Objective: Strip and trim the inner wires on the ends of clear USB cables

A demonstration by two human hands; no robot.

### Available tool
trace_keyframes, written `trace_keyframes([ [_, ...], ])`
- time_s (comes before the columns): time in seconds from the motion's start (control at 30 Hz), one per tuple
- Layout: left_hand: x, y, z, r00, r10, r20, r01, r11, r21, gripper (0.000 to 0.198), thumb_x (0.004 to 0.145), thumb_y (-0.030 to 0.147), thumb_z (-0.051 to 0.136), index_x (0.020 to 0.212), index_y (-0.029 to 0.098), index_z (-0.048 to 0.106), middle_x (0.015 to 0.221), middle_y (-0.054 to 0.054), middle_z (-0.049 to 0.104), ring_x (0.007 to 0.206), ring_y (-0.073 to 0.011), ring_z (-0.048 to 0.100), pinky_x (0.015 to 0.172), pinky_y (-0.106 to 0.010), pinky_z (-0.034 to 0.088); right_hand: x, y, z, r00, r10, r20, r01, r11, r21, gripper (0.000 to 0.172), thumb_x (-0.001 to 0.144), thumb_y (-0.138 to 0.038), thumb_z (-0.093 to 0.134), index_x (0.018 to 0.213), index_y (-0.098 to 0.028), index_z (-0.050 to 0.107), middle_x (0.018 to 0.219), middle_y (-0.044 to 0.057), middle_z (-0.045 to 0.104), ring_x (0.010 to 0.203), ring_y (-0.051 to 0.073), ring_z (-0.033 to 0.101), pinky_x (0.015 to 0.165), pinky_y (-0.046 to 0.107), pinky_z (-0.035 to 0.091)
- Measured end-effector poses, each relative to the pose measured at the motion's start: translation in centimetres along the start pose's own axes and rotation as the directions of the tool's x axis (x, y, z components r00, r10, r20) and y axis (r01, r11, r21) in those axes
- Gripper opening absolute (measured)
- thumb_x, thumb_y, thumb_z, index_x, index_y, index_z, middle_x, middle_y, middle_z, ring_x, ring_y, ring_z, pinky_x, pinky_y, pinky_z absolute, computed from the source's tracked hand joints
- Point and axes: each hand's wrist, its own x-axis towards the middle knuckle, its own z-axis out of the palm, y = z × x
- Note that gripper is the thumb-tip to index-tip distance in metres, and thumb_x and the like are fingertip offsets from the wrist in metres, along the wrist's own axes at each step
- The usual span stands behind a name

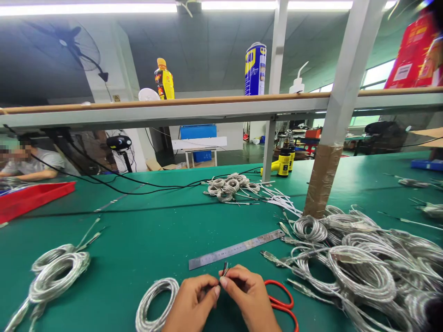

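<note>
My left hand (pixel 197 299) is closed in a pinch at the bottom middle, by a coiled clear-jacketed cable (pixel 155 306) that runs behind its wrist. The part of the cable in those fingers is mostly hidden. Fingertip to fingertip with it, my right hand (pixel 247 295) pinches the thin dark wires (pixel 224 268) at the cable's end, which stick up between thumb and forefinger. Red-handled scissors (pixel 292 306) lie just right of my right hand, their blades hidden. Beyond both hands a steel ruler (pixel 237 249) lies slantwise on the green table (pixel 148 249).
A large heap of coiled USB cables (pixel 367 272) covers the right side. More coils (pixel 230 186) lie at the back, others (pixel 58 272) at left. A taped post (pixel 323 180) rises from the table under a shelf (pixel 207 108). A red tray (pixel 34 198) and a person (pixel 44 161) are far left.
</note>
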Motion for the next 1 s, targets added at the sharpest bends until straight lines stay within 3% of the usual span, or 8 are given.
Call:
trace_keyframes([
  [0.1,0.2,0.0,-0.2,0.996,-0.079,0.047,0.084,0.988,-0.131,0.027,0.073,0.033,0.047,0.060,0.013,0.058,0.048,0.003,0.044,0.038,-0.0073,0.031,0.034,-0.018,0.021,0.3,0.0,0.1,0.999,0.052,0.000,-0.052,0.991,0.125,0.021,0.062,-0.037,0.067,0.062,-0.016,0.066,0.066,0.003,0.060,0.062,0.015,0.053,0.058,0.024,0.041],
  [0.27,0.2,-0.4,0.0,0.992,-0.111,0.067,0.122,0.973,-0.196,0.030,0.072,0.039,0.050,0.064,0.012,0.059,0.047,0.002,0.048,0.035,-0.0056,0.030,0.032,-0.016,0.019,0.5,0.1,0.6,0.975,0.212,-0.067,-0.185,0.941,0.283,0.031,0.052,-0.040,0.073,0.061,-0.013,0.061,0.064,0.002,0.059,0.045,0.007,0.040,0.042,0.019,0.033],
  [0.4,0.0,-0.5,0.1,0.995,-0.094,-0.016,0.085,0.954,-0.287,0.027,0.072,0.038,0.052,0.075,0.013,0.061,0.052,0.003,0.049,0.034,-0.0044,0.031,0.030,-0.015,0.020,0.2,0.1,1.2,0.970,0.237,-0.060,-0.204,0.920,0.335,0.040,0.050,-0.045,0.073,0.071,-0.014,0.058,0.060,-0.001,0.053,0.044,0.006,0.040,0.039,0.017,0.031],
  [0.53,-0.1,-0.1,-0.3,0.982,-0.053,-0.180,-0.013,0.937,-0.350,0.025,0.069,0.039,0.058,0.073,0.015,0.064,0.079,-0.002,0.053,0.040,-0.0032,0.037,0.033,-0.015,0.027,-0.6,0.1,2.1,0.971,0.216,0.100,-0.236,0.932,0.276,0.047,0.058,-0.054,0.065,0.081,-0.013,0.057,0.063,0.001,0.053,0.042,0.005,0.039,0.038,0.018,0.032],
  [0.63,0.1,0.1,-0.5,0.978,-0.035,-0.207,-0.050,0.918,-0.393,0.020,0.067,0.036,0.061,0.068,0.016,0.065,0.083,-0.003,0.052,0.050,-0.0077,0.047,0.038,-0.016,0.035,-0.9,0.1,2.6,0.953,0.173,0.249,-0.229,0.949,0.217,0.048,0.063,-0.056,0.060,0.082,-0.012,0.060,0.064,0.002,0.055,0.043,0.006,0.039,0.040,0.018,0.034],
  [0.77,0.3,-0.2,-0.3,0.970,0.008,-0.244,-0.115,0.896,-0.429,0.014,0.065,0.029,0.063,0.062,0.015,0.065,0.076,-0.005,0.056,0.075,-0.0176,0.055,0.060,-0.021,0.045,-1.0,0.3,2.9,0.953,0.175,0.248,-0.229,0.951,0.209,0.046,0.061,-0.057,0.060,0.074,-0.013,0.061,0.064,0.002,0.054,0.046,0.006,0.039,0.042,0.018,0.033],
  [0.9,0.4,-0.6,0.0,0.973,0.029,-0.228,-0.127,0.896,-0.426,0.015,0.068,0.029,0.062,0.064,0.015,0.065,0.074,-0.004,0.058,0.071,-0.0162,0.055,0.059,-0.020,0.044,-1.2,0.5,2.8,0.946,0.202,0.255,-0.249,0.954,0.169,0.049,0.058,-0.060,0.060,0.072,-0.013,0.060,0.057,0.000,0.049,0.043,0.006,0.036,0.041,0.018,0.031],
  [1.0,0.2,-0.6,-0.1,0.986,-0.012,-0.163,-0.071,0.867,-0.493,0.017,0.067,0.031,0.063,0.066,0.015,0.064,0.070,-0.004,0.061,0.066,-0.0149,0.056,0.057,-0.020,0.044,-1.4,0.9,2.8,0.939,0.210,0.273,-0.256,0.956,0.146,0.051,0.056,-0.062,0.060,0.071,-0.013,0.059,0.052,-0.002,0.044,0.042,0.007,0.036,0.041,0.019,0.030],
])
